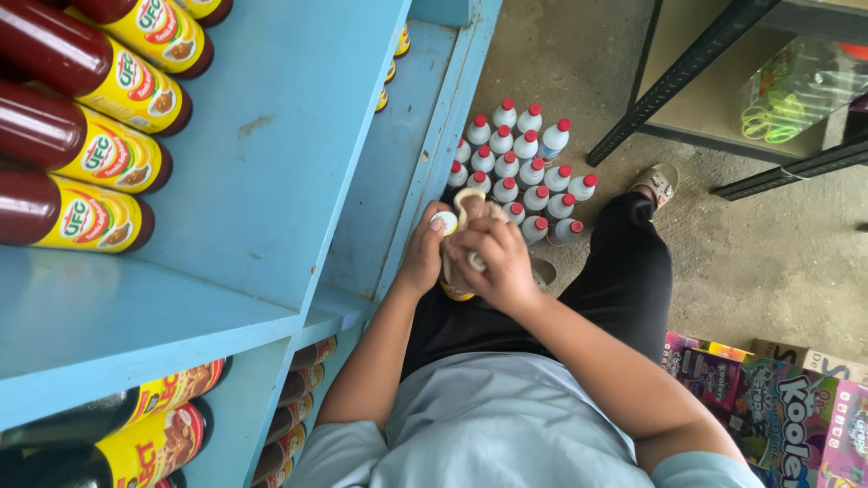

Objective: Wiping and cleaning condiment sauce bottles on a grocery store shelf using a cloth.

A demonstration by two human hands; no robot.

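Note:
My left hand (421, 256) grips a bottle (446, 226) with a white cap and a yellow label, held upright close to my body beside the blue shelf (271, 172). Pressed against that bottle is a beige cloth (469, 210), which my right hand (499, 262) holds. Both hands are touching the bottle. Most of the bottle is hidden by my fingers and the cloth.
Several white bottles with red caps (523, 172) stand grouped on the concrete floor below my hands. Dark sauce bottles with yellow labels (86, 136) lie on the blue shelf at left. Colourful cartons (778, 407) sit at lower right. A black metal rack (723, 81) stands at upper right.

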